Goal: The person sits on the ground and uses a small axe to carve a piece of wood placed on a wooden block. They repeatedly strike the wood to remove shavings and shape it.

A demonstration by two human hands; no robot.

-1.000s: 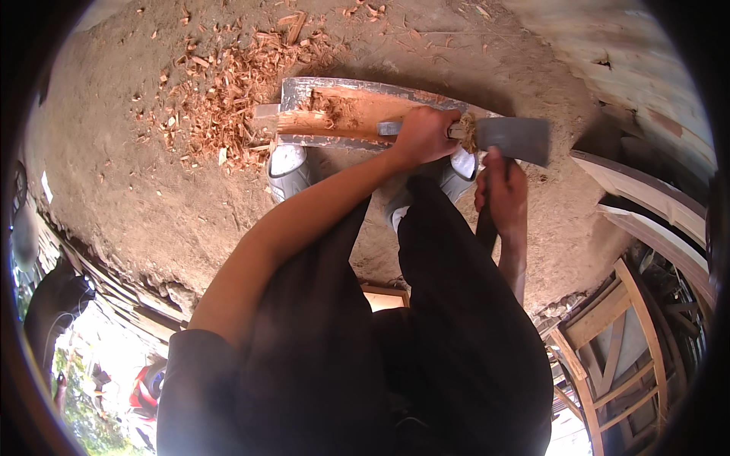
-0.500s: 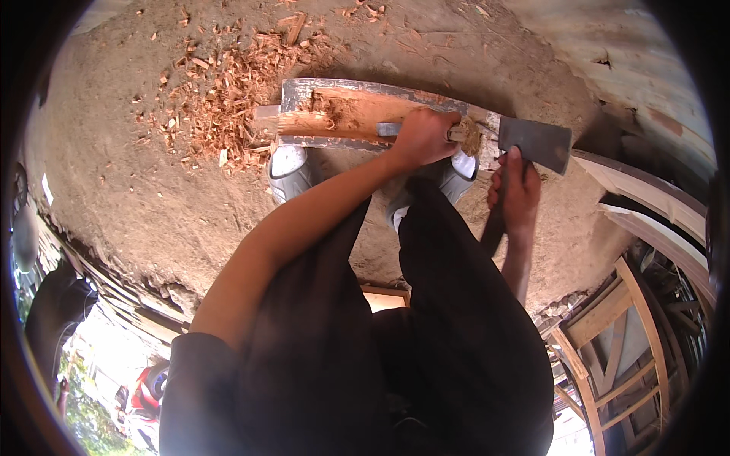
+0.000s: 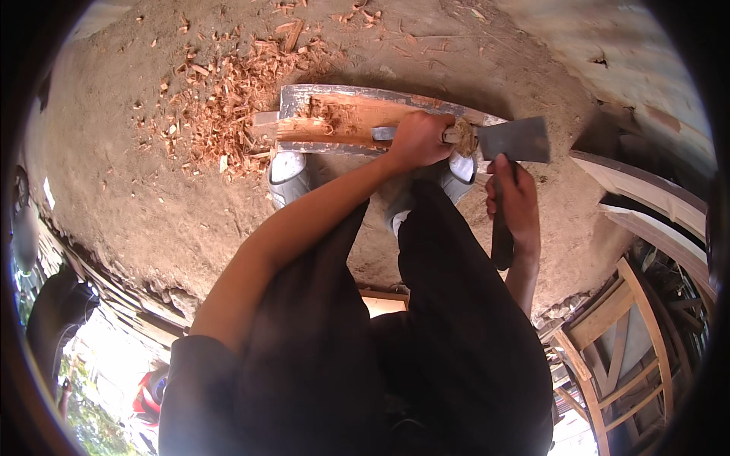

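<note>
A curved wooden plank (image 3: 342,118) with grey weathered edges and a freshly cut orange face lies across the dirt ground in front of my feet. My left hand (image 3: 418,139) grips its right part, thumb side toward the frayed end (image 3: 464,138). My right hand (image 3: 514,199) is closed around the dark handle of a hatchet (image 3: 514,140). The hatchet's grey blade is just right of the plank's frayed end, close to my left hand's knuckles.
Reddish wood chips (image 3: 220,99) are strewn on the ground left of the plank. My white shoe toes (image 3: 290,173) stand just below the plank. Wooden frames (image 3: 631,334) and boards (image 3: 646,190) sit at the right. Dirt ground (image 3: 137,197) slopes away left.
The hatchet blade went right and slightly down, then came back left and up toward the plank's frayed end. My left hand kept its hold on the plank.
</note>
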